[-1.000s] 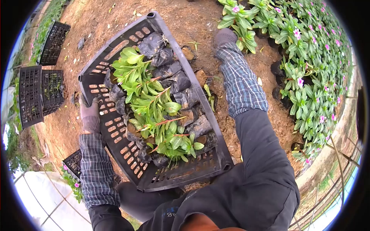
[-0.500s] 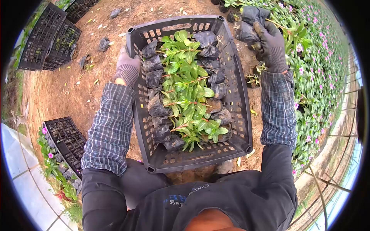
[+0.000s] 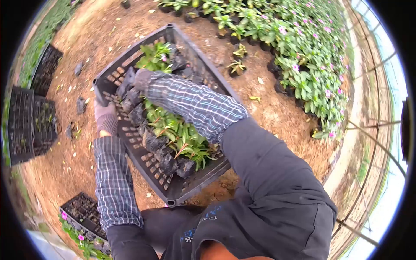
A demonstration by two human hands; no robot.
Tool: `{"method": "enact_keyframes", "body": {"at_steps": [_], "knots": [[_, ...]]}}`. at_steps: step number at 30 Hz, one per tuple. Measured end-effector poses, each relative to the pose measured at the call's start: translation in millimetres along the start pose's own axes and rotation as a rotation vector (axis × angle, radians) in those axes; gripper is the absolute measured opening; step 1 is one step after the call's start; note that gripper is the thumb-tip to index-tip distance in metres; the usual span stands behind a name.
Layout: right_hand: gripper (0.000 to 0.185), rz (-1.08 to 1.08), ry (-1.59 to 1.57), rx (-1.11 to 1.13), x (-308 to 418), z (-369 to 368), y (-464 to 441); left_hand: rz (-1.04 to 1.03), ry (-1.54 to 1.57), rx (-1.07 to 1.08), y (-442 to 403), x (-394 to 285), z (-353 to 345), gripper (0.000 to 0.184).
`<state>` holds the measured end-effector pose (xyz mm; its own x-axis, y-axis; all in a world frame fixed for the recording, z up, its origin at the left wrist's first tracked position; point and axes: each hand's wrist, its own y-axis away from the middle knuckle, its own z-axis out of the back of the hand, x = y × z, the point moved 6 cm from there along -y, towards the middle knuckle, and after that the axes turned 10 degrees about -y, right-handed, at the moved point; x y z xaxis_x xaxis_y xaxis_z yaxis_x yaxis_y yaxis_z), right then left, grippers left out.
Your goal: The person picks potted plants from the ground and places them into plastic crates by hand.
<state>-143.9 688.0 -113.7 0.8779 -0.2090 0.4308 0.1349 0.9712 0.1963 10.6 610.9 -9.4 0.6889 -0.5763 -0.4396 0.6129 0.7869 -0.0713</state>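
A black plastic crate [image 3: 197, 52] lies tilted in front of me, holding two rows of seedlings in black bags, their green leaves [image 3: 173, 130] pointing inward. My left hand [image 3: 106, 116], in a grey glove, is closed on the crate's left side near its far corner. Reaching across the crate, my right hand [image 3: 142, 80] is down at the far end of the left row. It is closed on a bagged seedling [image 3: 126, 82] there; most of its fingers are hidden. My right sleeve [image 3: 195, 102] covers much of the right row.
Potted plants with pink flowers [image 3: 299, 69] fill the ground at the upper right, with small pots [image 3: 236, 68] at their edge. More black crates [image 3: 21, 123] stand at the left. Another crate [image 3: 84, 212] lies at the lower left beside flowering plants.
My right hand has swung from the plant bed on the right into the crate's left row, bringing the bagged seedlings along. The crate now appears rotated and further left; my left hand still grips it.
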Motion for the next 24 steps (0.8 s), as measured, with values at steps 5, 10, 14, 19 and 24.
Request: {"method": "enact_keyframes", "body": {"at_steps": [5, 10, 14, 19, 24], "knots": [[0.03, -0.366, -0.531, -0.718, 25, 152, 201, 0.095, -0.016, 0.099, -5, 13, -3, 0.07], [0.027, -0.704, -0.378, -1.038, -92, 117, 387, 0.192, -0.15, 0.111, 9, -8, 12, 0.071], [0.054, -1.537, -0.162, -0.623, -183, 15, 518, 0.136, -0.261, 0.093, -1, 15, 9, 0.072], [0.04, -1.598, -0.289, -0.584, -253, -30, 550, 0.127, -0.321, 0.104, -9, 22, 9, 0.073], [0.025, -1.599, -0.22, -0.505, -256, -21, 537, 0.126, -0.384, 0.104, -5, 12, 14, 0.072]]}}
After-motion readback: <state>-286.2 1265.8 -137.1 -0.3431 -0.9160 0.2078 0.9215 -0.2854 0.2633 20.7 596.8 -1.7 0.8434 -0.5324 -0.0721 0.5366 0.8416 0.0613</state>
